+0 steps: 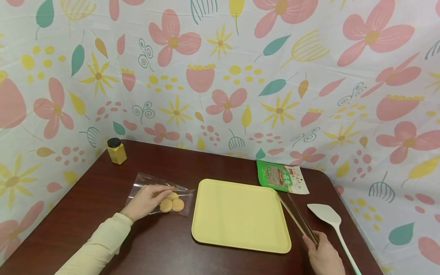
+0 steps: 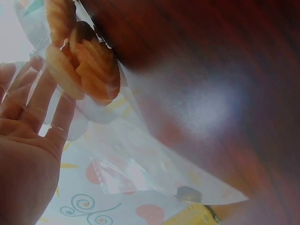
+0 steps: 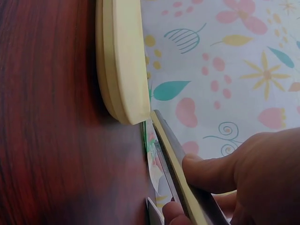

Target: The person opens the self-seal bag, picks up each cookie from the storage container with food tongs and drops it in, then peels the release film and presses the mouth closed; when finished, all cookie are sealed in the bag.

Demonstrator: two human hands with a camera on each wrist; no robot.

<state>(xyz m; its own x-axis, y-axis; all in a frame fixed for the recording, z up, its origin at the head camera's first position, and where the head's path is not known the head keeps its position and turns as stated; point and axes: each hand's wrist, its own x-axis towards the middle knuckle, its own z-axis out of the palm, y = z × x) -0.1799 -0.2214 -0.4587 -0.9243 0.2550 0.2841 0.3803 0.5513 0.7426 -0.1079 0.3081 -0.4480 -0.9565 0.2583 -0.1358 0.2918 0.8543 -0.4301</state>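
Note:
My left hand (image 1: pixel 146 201) is over a clear plastic bag (image 1: pixel 187 200) of round, golden cookies (image 1: pixel 177 205). Its fingers reach across the bag, fairly straight. Through the film in the left wrist view, fingers (image 2: pixel 40 96) show beside ridged cookies (image 2: pixel 98 70); what the fingertips touch is unclear. At the right, my right hand (image 1: pixel 324 254) grips long metal tongs (image 1: pixel 302 219). Their tips lie near the right edge of a yellow tray (image 1: pixel 240 214). In the right wrist view, the thumb presses the side of the tongs (image 3: pixel 176 164).
A white spatula (image 1: pixel 328 214) lies right of the tongs. Behind the tray's right corner is a green and white food packet (image 1: pixel 282 177). A yellow jar with a black lid (image 1: pixel 117 151) stands at the back left. Patterned cloth (image 1: pixel 220 76) hangs behind the dark table (image 1: pixel 158 244).

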